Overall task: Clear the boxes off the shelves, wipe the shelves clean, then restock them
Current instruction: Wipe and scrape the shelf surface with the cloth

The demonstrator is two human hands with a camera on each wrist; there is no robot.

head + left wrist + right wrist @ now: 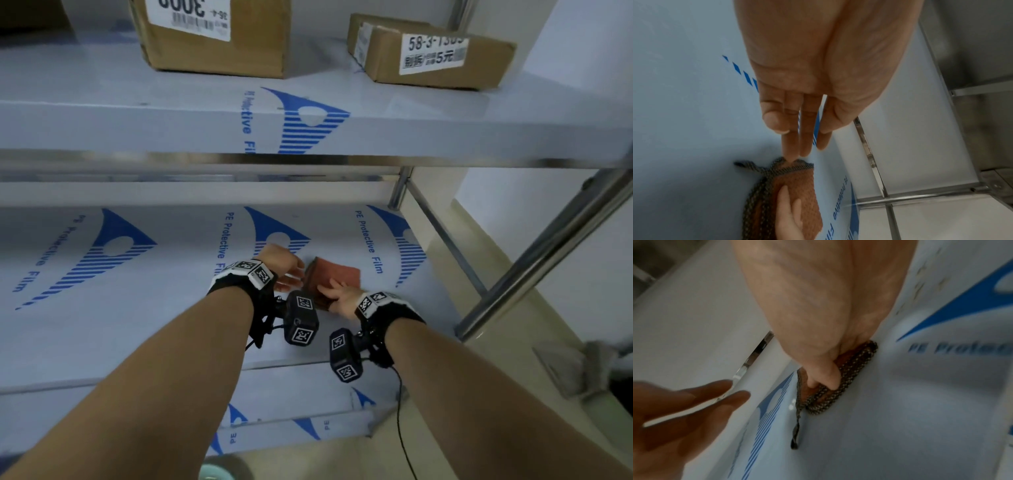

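The right hand (342, 298) pinches the near edge of the folded cloth (337, 275) lying on the lower shelf (137, 308) — thumb on top. The left hand (286, 269), fingers straight, touches its far-left corner. Beyond, two boxes (219, 44) on the upper shelf.

The larger box (212, 34) is cut off by the top edge, and the right hand (339, 298) hides the cloth's (337, 272) near edge.

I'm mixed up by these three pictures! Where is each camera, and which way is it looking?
Head: on the head, looking down at the shelf; both arms and hands show.
Left wrist: looks along the left hand to the cloth.
Right wrist: looks along the right hand, which grips the cloth.
All three share the cloth.
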